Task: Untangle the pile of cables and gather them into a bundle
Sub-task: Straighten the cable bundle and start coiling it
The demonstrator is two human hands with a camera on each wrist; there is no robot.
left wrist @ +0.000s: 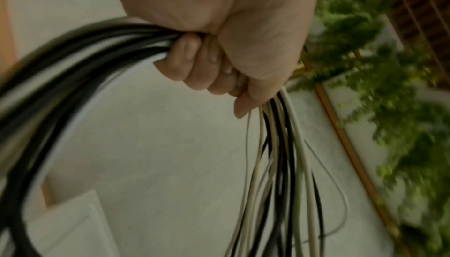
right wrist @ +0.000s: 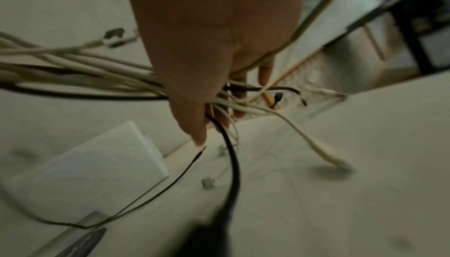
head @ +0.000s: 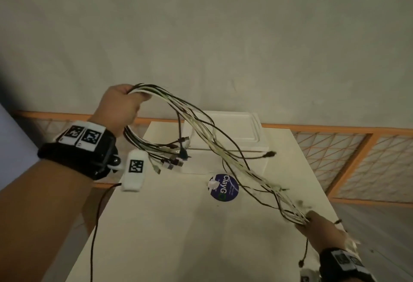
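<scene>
The left hand (head: 121, 107) is raised above the table (head: 178, 226), its fingers (left wrist: 192, 62) curled tight round the cables (head: 201, 129), a mix of black and white strands. From the fist one part hangs in a loop with plug ends (head: 172, 161) dangling over the table; the other part stretches down to the right hand (head: 321, 226), whose fingers close round the strands near their far ends. A round blue sticker (head: 224, 187) on the table reads "ClayG"; its smaller print is too blurred to read. A white tray (head: 237, 129) lies behind it, and a white tag (head: 134, 170) with a square black code pattern hangs by the left wrist
</scene>
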